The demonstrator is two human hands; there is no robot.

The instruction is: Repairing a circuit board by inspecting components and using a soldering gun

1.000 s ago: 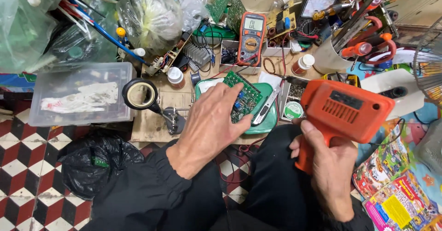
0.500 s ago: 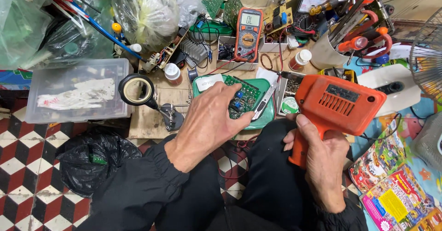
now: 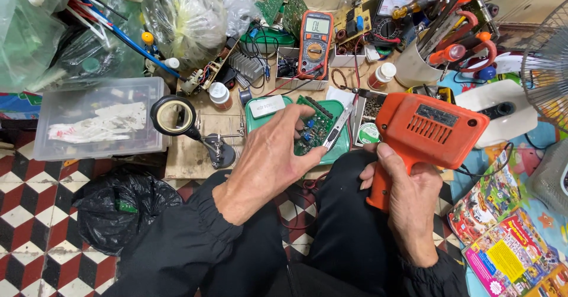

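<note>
The wooden tabletop (image 3: 189, 155) carries many tools. The right hand (image 3: 408, 199) is clenched around the grip of the orange plastic pistol-shaped soldering gun (image 3: 429, 134), near the right edge. The left hand (image 3: 275, 155) grasps the green rectangular circuit board (image 3: 316, 128), which lies in the green plastic tray (image 3: 340, 149). A small metal utility knife (image 3: 338, 132) rests just beside the board.

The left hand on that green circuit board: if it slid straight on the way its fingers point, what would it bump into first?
Probably the metal tweezers lying aslant at the circuit board's right edge. The left hand points up and to the right across the board. Depth is hard to judge from above.
</note>
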